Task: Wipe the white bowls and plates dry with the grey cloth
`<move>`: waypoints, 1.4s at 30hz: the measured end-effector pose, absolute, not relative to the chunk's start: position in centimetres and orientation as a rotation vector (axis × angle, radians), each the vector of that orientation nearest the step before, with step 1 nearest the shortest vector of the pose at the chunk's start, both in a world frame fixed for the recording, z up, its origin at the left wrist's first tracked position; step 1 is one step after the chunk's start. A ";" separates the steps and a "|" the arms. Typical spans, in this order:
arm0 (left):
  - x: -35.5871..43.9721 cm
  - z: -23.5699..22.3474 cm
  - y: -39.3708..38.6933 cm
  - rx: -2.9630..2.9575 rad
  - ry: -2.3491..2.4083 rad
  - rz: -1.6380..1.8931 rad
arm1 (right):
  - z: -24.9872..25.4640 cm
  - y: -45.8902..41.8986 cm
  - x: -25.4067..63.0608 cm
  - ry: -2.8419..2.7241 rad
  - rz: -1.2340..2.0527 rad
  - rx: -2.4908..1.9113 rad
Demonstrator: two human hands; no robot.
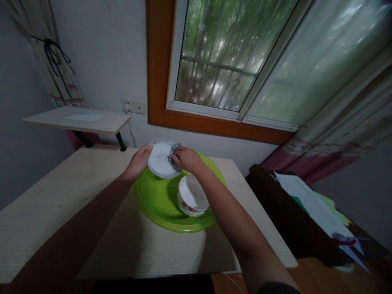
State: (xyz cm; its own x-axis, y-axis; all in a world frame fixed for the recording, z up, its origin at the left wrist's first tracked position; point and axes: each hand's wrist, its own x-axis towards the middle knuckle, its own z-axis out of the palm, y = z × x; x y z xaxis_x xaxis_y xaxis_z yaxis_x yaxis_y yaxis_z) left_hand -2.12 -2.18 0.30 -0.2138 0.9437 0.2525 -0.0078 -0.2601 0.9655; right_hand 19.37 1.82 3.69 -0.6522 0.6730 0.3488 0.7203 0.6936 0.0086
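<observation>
My left hand grips the left edge of a white plate with a patterned rim, thumb on top. The plate is tilted toward me above a green basin. In my right hand a crumpled grey cloth is pressed against the plate's right side. Below my right wrist, stacked white bowls with red flower decoration stand inside the basin. My right forearm hides part of the bowls and of the basin's right side.
The basin stands on a light wooden table. A small raised shelf with a paper sheet is at the back left, near wall sockets. A dark cabinet with papers stands at right, below the window.
</observation>
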 end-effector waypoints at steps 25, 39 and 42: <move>-2.7 -0.2 -1.8 1.661 1.459 1.369 | 3.7 0.7 18.3 -2.730 0.584 -0.522; -2.9 -0.2 -1.7 1.584 1.469 1.398 | 5.0 -0.5 18.6 -2.621 -0.267 -1.423; -3.0 -0.3 -1.5 1.556 1.467 1.435 | 5.2 -0.8 18.6 -2.617 -0.263 -1.566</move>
